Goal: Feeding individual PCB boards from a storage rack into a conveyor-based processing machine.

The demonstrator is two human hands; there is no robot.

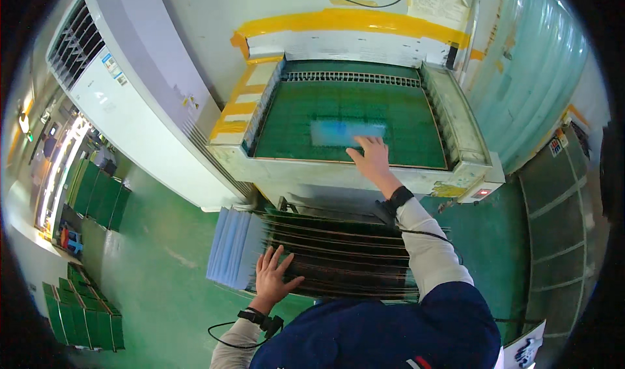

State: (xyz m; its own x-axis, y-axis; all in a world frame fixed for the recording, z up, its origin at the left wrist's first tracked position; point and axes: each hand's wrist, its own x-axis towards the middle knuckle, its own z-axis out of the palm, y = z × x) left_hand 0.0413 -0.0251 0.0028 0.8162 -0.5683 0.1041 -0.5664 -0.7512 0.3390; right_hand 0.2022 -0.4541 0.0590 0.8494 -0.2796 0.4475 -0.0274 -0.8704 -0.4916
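A large green panel (pixel 299 115), which looks like a circuit board sheet, lies flat on the bed of the machine in front of me. My right hand (pixel 372 157) is over the panel's near edge with its fingers apart; whether the fingertips touch it I cannot tell. A bluish-white glare covers part of the panel beside them. Lower down, several dark panels (pixel 345 255) with thin copper-coloured edges stand in a row. Spread fingers of my left hand (pixel 275 278) rest at the left side of this row, next to pale blue sheets (pixel 229 245). Neither hand grips anything visible.
Side walls (pixel 459 118) with rollers flank the machine bed. A tall white air conditioner (pixel 143 102) stands at left, and a clear plastic curtain (pixel 534 63) hangs at right. Green panels (pixel 81 310) stand on the floor at left. A grey rack (pixel 560 219) is at far right.
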